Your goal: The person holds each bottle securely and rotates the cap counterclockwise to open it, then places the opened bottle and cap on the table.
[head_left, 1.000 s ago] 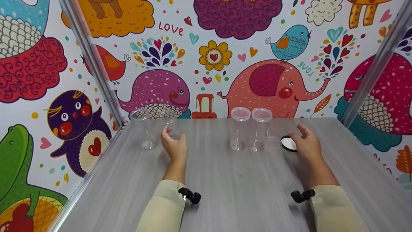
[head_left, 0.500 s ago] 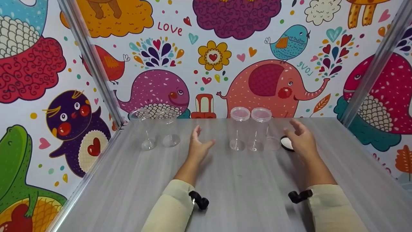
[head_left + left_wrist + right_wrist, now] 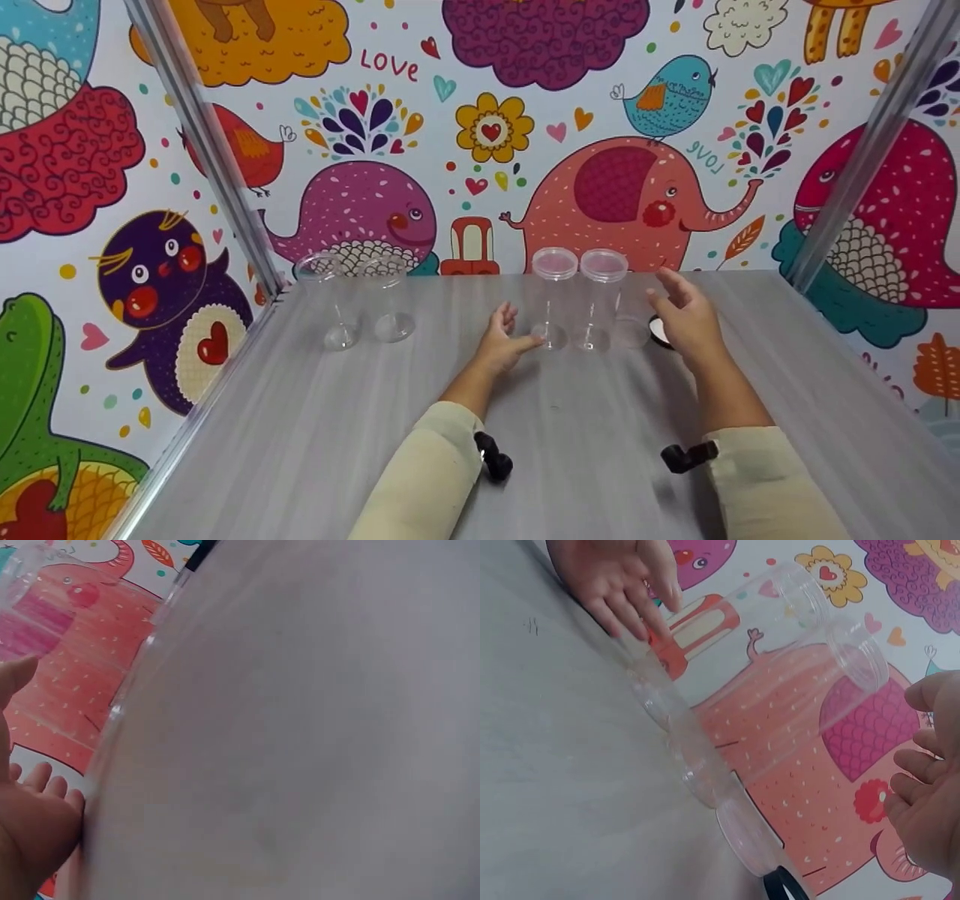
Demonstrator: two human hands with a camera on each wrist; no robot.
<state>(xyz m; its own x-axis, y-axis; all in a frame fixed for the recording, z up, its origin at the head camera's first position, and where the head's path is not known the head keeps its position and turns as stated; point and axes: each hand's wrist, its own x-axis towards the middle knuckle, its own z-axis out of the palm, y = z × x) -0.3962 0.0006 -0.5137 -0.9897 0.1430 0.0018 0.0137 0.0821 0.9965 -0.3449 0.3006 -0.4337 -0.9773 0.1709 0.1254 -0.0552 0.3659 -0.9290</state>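
Two clear plastic jars, a left one and a right one, stand upright side by side on the grey table. My left hand is just left of them, fingers spread and holding nothing; its thumb tip overlaps the left jar's base in the head view. Past their other side is my right hand, fingers loosely bent, thumb apart, also holding nothing. Between it and the jars lies a clear round disc. A black-rimmed white lid is partly hidden by the right hand. The right wrist view shows both jars between the hands.
Two more clear jars, an outer one and an inner one, stand upright on the left of the table. A cartoon-printed wall rises right behind the table's back edge. Metal posts mark the corners.
My left hand has moved right, from in front of the inner left jar to beside the right-hand pair. My right hand has shifted slightly left, covering more of the black-rimmed lid. The jars stay put.
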